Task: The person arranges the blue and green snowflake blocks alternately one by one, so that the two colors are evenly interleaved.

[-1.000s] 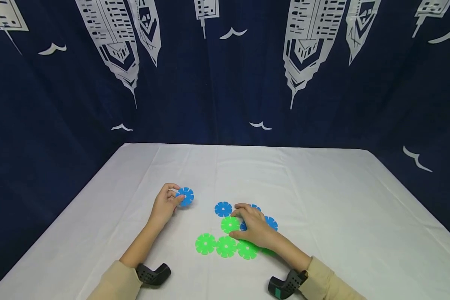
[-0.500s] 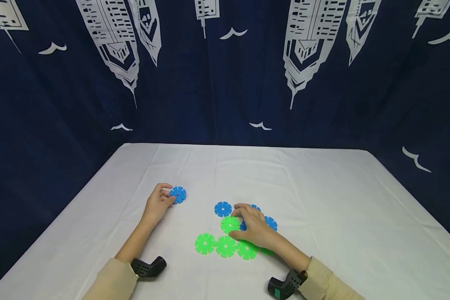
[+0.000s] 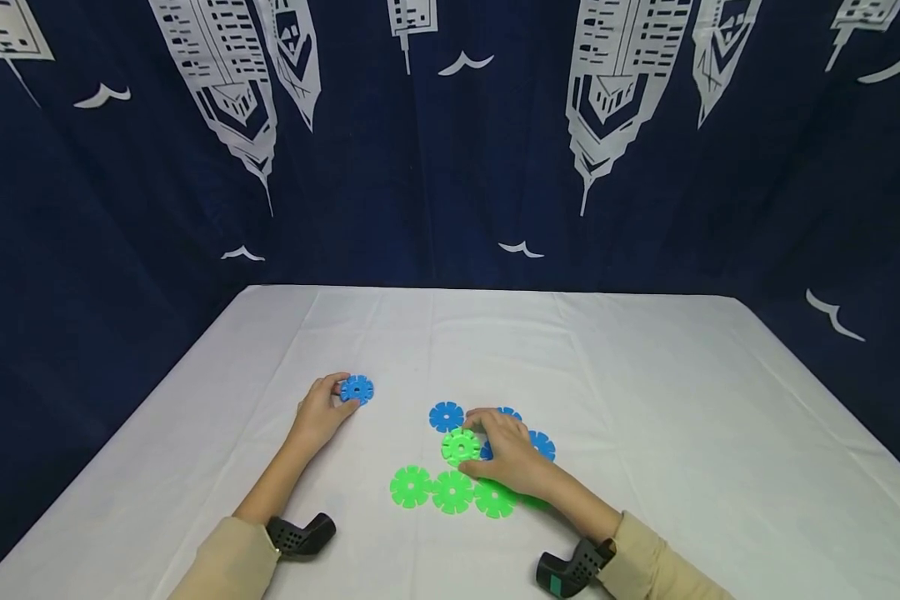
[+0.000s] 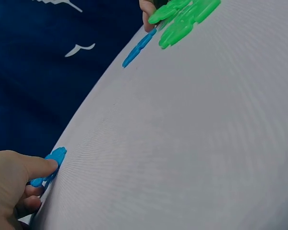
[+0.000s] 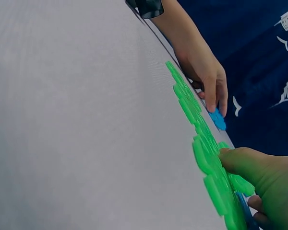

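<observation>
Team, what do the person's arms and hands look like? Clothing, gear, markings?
Left hand and right hand: ungloved. Left sleeve, right sleeve: plain beige. Left wrist unit, right wrist unit: black, bent, perforated; right has a green patch. No cables visible.

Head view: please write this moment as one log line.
left hand: holds blue disc | right hand: holds green disc | nearby: other discs

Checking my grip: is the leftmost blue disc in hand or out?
In: the left hand pinches the blue disc, thumb against it.

Printed navy fabric backs a white-clothed table.
</observation>
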Action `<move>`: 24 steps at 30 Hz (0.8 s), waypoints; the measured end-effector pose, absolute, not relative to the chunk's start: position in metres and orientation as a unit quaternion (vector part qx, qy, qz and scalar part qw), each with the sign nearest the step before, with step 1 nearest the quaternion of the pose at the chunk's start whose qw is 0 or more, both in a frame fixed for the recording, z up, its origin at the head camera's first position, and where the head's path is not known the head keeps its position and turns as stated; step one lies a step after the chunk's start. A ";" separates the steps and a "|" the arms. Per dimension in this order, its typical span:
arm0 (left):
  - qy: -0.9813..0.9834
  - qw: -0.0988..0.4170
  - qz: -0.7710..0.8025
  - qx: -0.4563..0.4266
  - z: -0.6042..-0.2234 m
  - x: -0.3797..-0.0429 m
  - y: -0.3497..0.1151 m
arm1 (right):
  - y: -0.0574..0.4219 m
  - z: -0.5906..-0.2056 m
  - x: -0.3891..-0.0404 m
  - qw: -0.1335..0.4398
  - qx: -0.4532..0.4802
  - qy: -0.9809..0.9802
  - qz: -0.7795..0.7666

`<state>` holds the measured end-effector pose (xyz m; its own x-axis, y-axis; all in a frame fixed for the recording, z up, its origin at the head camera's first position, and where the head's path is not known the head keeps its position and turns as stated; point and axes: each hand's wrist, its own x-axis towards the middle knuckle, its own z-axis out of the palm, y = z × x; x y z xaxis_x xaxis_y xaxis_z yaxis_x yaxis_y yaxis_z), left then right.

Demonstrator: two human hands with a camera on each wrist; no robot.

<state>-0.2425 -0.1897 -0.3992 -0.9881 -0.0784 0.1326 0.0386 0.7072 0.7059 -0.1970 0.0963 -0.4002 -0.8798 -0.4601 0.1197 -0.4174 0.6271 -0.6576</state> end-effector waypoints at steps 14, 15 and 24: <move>-0.927 0.065 -0.369 -0.019 -0.403 -0.241 -0.190 | 0.096 -0.402 -0.197 0.023 -0.230 0.900 -0.371; -0.927 0.065 -0.369 -0.019 -0.403 -0.241 -0.190 | 0.096 -0.402 -0.197 0.024 -0.231 0.899 -0.372; -0.931 0.089 -0.353 -0.011 -0.405 -0.239 -0.188 | 0.096 -0.402 -0.196 0.033 -0.250 0.889 -0.382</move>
